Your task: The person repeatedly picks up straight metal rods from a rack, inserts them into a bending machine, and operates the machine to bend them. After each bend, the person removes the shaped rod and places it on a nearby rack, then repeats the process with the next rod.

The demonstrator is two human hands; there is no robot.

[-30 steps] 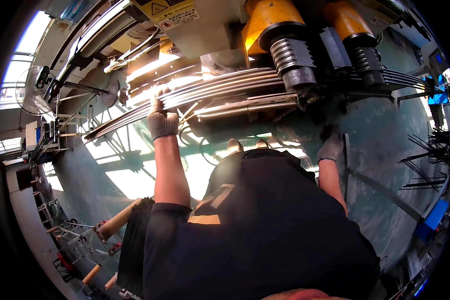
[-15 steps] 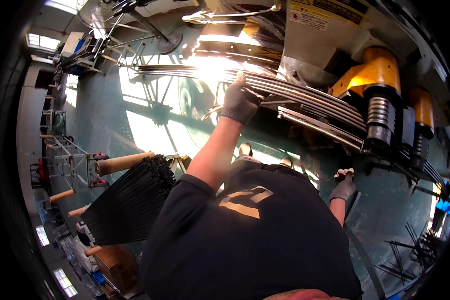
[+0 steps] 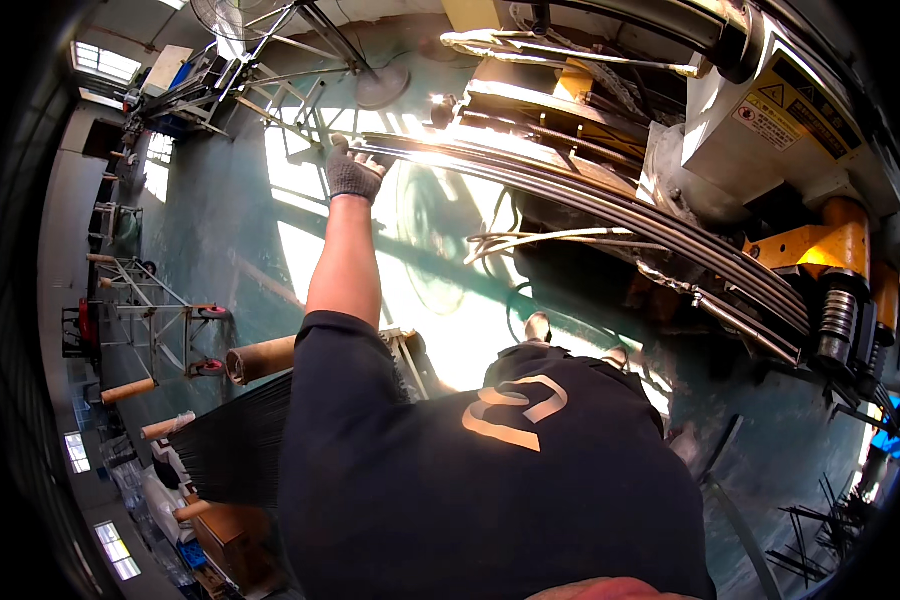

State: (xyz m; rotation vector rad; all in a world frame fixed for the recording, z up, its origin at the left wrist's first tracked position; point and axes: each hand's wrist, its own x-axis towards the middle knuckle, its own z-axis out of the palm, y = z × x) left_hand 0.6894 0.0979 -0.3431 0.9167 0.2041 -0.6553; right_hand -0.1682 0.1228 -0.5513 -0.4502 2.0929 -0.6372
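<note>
Out to the left, my left hand (image 3: 355, 172) in a dark glove with bare fingertips reaches the near ends of a bundle of long thin metal rods (image 3: 570, 195). Its fingers are curled at the rod ends, with the thumb on the far side. The rods run side by side to the right, into a machine with a yellow clamp (image 3: 820, 240) and a spring-like ribbed cylinder (image 3: 838, 318). My right hand (image 3: 684, 443) hangs low beside my body, partly hidden and blurred, so its fingers cannot be made out.
A bundle of thin black strips (image 3: 240, 440) lies over a rack with cardboard tubes (image 3: 260, 360) at my left. A fan's round base (image 3: 382, 87) stands on the floor ahead. Loose black rods (image 3: 820, 530) lie at the lower right. Wheeled frames (image 3: 165, 320) stand farther left.
My left hand has moved left along the rods from their middle to their ends. My view has shifted, so the machine appears farther right. My right hand has drawn back beside my body.
</note>
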